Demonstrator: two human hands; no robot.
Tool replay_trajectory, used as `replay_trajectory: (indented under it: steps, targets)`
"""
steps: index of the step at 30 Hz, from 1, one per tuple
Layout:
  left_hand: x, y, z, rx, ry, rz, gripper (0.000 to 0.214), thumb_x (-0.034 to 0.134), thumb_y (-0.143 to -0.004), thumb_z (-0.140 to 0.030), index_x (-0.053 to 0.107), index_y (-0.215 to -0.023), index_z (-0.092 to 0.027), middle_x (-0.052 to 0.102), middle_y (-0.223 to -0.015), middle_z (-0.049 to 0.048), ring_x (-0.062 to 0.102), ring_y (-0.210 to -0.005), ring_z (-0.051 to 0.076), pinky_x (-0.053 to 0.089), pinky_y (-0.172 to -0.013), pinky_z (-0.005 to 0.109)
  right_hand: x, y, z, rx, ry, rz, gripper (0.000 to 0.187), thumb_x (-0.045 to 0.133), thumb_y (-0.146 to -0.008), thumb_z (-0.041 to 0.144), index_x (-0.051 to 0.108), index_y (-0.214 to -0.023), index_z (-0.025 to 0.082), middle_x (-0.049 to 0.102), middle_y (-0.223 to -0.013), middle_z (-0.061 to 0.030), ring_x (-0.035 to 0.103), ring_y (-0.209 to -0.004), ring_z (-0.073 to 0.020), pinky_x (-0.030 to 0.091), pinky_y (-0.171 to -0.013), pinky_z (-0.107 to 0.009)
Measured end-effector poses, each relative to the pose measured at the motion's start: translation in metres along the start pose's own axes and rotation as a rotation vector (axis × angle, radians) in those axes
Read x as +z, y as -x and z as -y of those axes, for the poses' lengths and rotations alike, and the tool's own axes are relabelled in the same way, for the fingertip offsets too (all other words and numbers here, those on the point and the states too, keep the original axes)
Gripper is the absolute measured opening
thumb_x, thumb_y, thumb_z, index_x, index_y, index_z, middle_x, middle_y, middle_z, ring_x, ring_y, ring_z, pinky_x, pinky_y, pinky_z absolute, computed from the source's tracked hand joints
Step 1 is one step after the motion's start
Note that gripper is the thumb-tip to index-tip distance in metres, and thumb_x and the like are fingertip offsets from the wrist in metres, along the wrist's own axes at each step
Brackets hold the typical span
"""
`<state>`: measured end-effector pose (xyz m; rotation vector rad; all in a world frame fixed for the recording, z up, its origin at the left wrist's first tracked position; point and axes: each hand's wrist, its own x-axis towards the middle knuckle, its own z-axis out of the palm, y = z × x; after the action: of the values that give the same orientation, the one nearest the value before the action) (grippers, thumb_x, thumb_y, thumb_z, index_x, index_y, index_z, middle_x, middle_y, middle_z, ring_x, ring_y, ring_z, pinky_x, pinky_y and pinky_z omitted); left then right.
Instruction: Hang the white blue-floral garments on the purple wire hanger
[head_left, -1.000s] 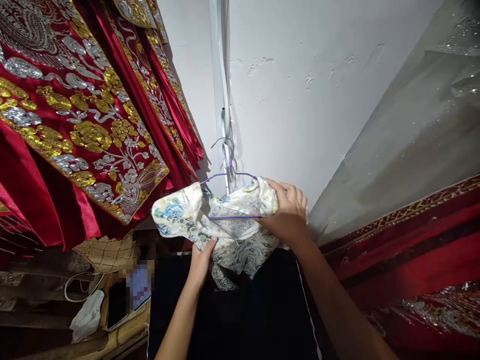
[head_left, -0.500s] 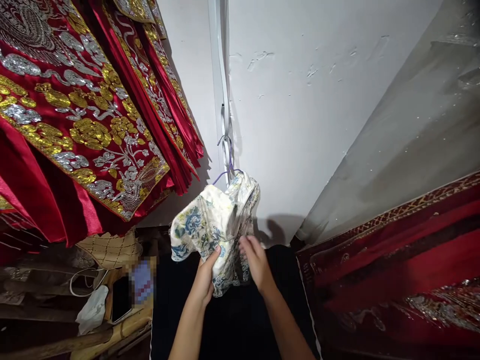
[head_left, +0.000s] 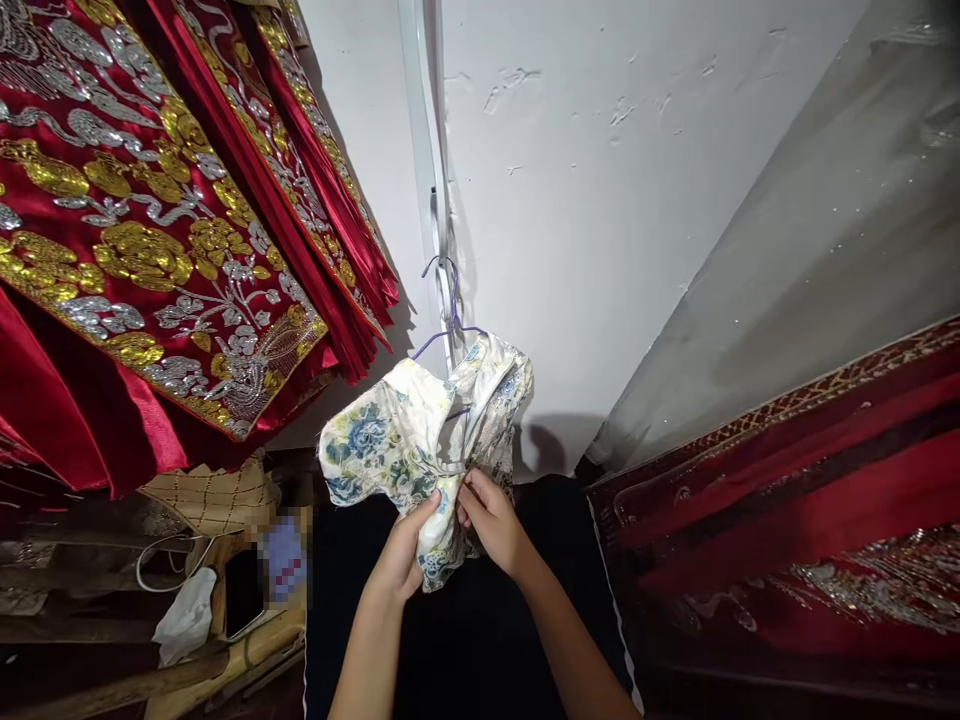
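Note:
A white top with blue and green flowers (head_left: 367, 440) hangs on a purple hanger (head_left: 454, 320) in front of me. Its short sleeve spreads out to the left, and the neckline gapes over the hanger. My left hand (head_left: 409, 545) grips the lower front, thumb on top and the other fingers hidden behind the cloth. At the front opening just below the neckline, my right hand (head_left: 487, 520) pinches the edge of the top with curled fingers. The hanger's hook loops near a pale vertical strip (head_left: 435, 150) on the wall.
Red garments (head_left: 187, 260) with gold and silver embroidery hang at the left. Red cloth (head_left: 825, 500) lines the right side. At lower left, a phone (head_left: 244, 590) and a crumpled white piece (head_left: 185, 615) lie on a wooden seat. A white wall (head_left: 600, 250) stands ahead.
My right hand has moved left and closed on the front edge of the top. The neckline now gapes wider, and the sleeve has swung left. The view has shifted slightly.

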<state>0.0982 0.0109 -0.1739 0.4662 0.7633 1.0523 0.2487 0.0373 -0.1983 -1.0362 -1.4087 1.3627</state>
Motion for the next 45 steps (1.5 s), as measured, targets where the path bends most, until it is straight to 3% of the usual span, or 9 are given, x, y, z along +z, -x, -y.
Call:
replay_trajectory:
  steps: [9, 15, 17, 22, 24, 28, 34, 39, 45]
  targets:
    - [-0.007, -0.006, 0.002, 0.073, -0.039, -0.108, 0.042, 0.076, -0.081, -0.033, 0.067, -0.118, -0.014, 0.074, -0.109, 0.0133, 0.068, -0.109, 0.028, 0.051, -0.1, 0.04, 0.001, 0.0, 0.003, 0.039, -0.081, -0.002, 0.032, 0.049, -0.096, 0.046, 0.047, -0.076, 0.02, 0.04, -0.061, 0.0057, 0.037, -0.053, -0.0097, 0.03, -0.052, -0.024]
    - [-0.054, -0.022, -0.011, 0.796, -0.467, -0.831, 0.056, 0.083, -0.071, -0.034, 0.058, -0.119, -0.02, 0.062, -0.118, 0.0081, 0.059, -0.115, 0.025, 0.044, -0.104, 0.04, -0.007, 0.002, 0.001, 0.125, 0.031, 0.003, 0.037, 0.05, -0.093, 0.041, 0.041, -0.063, 0.021, 0.039, -0.045, 0.0068, 0.04, -0.042, -0.009, 0.029, -0.048, -0.024]
    - [-0.059, -0.02, -0.006, 0.947, -0.644, -0.899, 0.055, 0.08, -0.073, -0.036, 0.056, -0.12, -0.021, 0.059, -0.119, 0.0079, 0.056, -0.113, 0.024, 0.043, -0.101, 0.039, -0.003, 0.001, 0.002, 0.15, 0.041, 0.041, 0.036, 0.049, -0.093, 0.039, 0.044, -0.062, 0.021, 0.041, -0.043, 0.0068, 0.043, -0.04, -0.0093, 0.032, -0.048, -0.024]
    - [-0.031, -0.014, 0.022, 0.714, -0.84, -0.27, 0.036, 0.068, -0.086, -0.036, 0.059, -0.118, -0.021, 0.064, -0.106, 0.0075, 0.062, -0.099, 0.022, 0.048, -0.089, 0.033, 0.017, -0.001, 0.007, 0.171, -0.009, 0.136, 0.027, 0.048, -0.09, 0.031, 0.055, -0.066, 0.019, 0.052, -0.041, 0.0043, 0.047, -0.037, -0.0102, 0.032, -0.047, -0.023]
    - [-0.019, -0.014, 0.026, 0.642, -0.832, -0.145, 0.026, 0.061, -0.091, -0.037, 0.062, -0.109, -0.019, 0.065, -0.095, 0.0057, 0.063, -0.091, 0.02, 0.048, -0.083, 0.03, 0.021, -0.001, 0.011, 0.172, -0.038, 0.156, 0.024, 0.049, -0.087, 0.03, 0.057, -0.068, 0.019, 0.055, -0.041, 0.0033, 0.047, -0.037, -0.0103, 0.033, -0.047, -0.023]
    - [-0.005, -0.013, 0.025, 0.637, -0.848, -0.136, 0.023, 0.055, -0.094, -0.038, 0.06, -0.084, -0.017, 0.059, -0.074, 0.001, 0.056, -0.072, 0.015, 0.044, -0.069, 0.025, 0.008, -0.006, 0.036, 0.205, -0.129, 0.155, 0.024, 0.05, -0.084, 0.033, 0.058, -0.068, 0.018, 0.058, -0.042, 0.0011, 0.038, -0.034, -0.0084, 0.025, -0.043, -0.023]
    - [0.0, -0.033, 0.031, 0.651, -0.957, -0.138, 0.028, 0.057, -0.092, -0.038, 0.051, -0.072, -0.018, 0.044, -0.066, -0.003, 0.044, -0.064, 0.012, 0.036, -0.062, 0.022, -0.031, -0.056, 0.129, 0.018, -0.102, -0.11, 0.025, 0.061, -0.084, 0.036, 0.06, -0.069, 0.016, 0.056, -0.046, 0.0024, 0.037, -0.039, -0.0071, 0.029, -0.044, -0.022]
    - [-0.003, -0.067, 0.023, 0.639, -0.98, -0.087, 0.029, 0.061, -0.087, -0.037, 0.052, -0.067, -0.018, 0.04, -0.058, -0.0049, 0.039, -0.055, 0.011, 0.032, -0.054, 0.022, -0.023, -0.08, 0.167, -0.19, -0.157, -0.21, 0.02, 0.055, -0.085, 0.032, 0.059, -0.073, 0.017, 0.055, -0.045, 0.0032, 0.031, -0.038, -0.007, 0.024, -0.042, -0.022]
    - [0.036, -0.05, -0.047, 0.906, -0.897, -0.085, 0.035, 0.061, -0.091, -0.031, 0.059, -0.124, -0.019, 0.068, -0.104, 0.0098, 0.065, -0.095, 0.021, 0.05, -0.088, 0.033, -0.009, -0.047, 0.161, -0.211, -0.023, -0.095, 0.023, 0.047, -0.088, 0.03, 0.058, -0.071, 0.018, 0.055, -0.047, 0.0038, 0.045, -0.044, -0.0094, 0.034, -0.048, -0.022]
